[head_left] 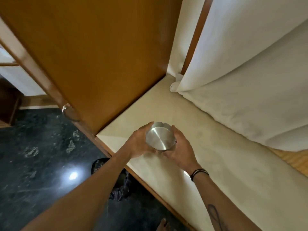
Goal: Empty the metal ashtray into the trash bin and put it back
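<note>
The round metal ashtray [160, 136] is held between both hands over the near left corner of a cream-coloured ledge [208, 157]. It is tilted, its brushed steel face turned toward me, with notches showing on its far rim. My left hand [138, 142] cups its left side and my right hand [180, 148] cups its right side. Whether it touches the ledge I cannot tell. No trash bin is in view.
A brown wooden door [100, 55] with a metal handle [69, 112] stands to the left of the ledge. White curtains [250, 80] hang at the right. Below is a dark marble floor [33, 164], where a dark patterned item [120, 185] lies by the ledge's wooden edge.
</note>
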